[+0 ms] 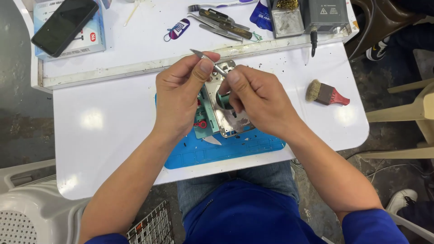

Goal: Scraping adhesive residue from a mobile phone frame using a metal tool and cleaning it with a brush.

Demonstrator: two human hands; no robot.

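White table [104, 131] over grey floor [18, 113]; left hand [178, 97] pinching tweezers [205, 58], right hand [257, 99] gripping metal frame [226, 119].

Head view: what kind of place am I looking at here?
Most likely a small electronics repair bench. A blue work mat lies on the white table, an opened metal device frame sits under both hands, spare tweezers and a dusting brush lie nearby, and a soldering unit stands at the back.
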